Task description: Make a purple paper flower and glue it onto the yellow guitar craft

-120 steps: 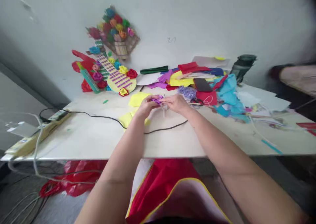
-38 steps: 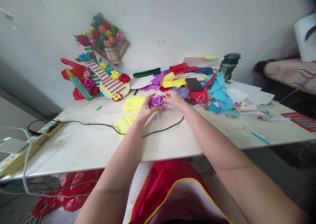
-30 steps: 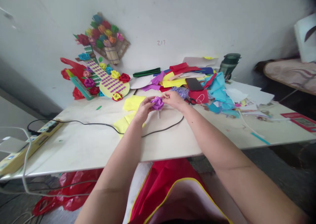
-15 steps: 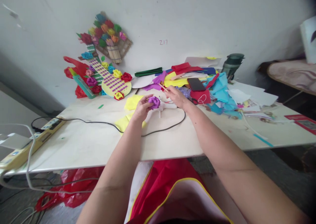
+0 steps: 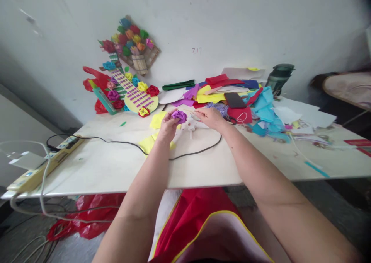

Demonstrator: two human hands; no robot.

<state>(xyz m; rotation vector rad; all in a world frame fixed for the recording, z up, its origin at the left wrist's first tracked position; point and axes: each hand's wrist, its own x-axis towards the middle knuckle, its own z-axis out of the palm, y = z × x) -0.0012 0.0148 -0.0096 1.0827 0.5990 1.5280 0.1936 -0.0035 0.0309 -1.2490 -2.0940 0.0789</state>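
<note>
A purple crepe-paper flower is pinched between the thumb and fingers of my left hand. Just across from it, my right hand is closed on a thin pale stick, whose tip points left toward the flower. Beneath and between both hands lies a white glue gun on the table, partly covered by my right hand. Yellow paper sheets rest under and beside my left wrist.
A black cord loops across the white table toward a power strip. A flower-decorated paper guitar leans at the back left. Coloured paper, a phone, blue crepe paper and a dark bottle are behind and right.
My right hand has lowered and turned, and its stick now lies flatter, closer to the flower. The flower has tilted slightly in my left hand. The view has shifted a little left.
</note>
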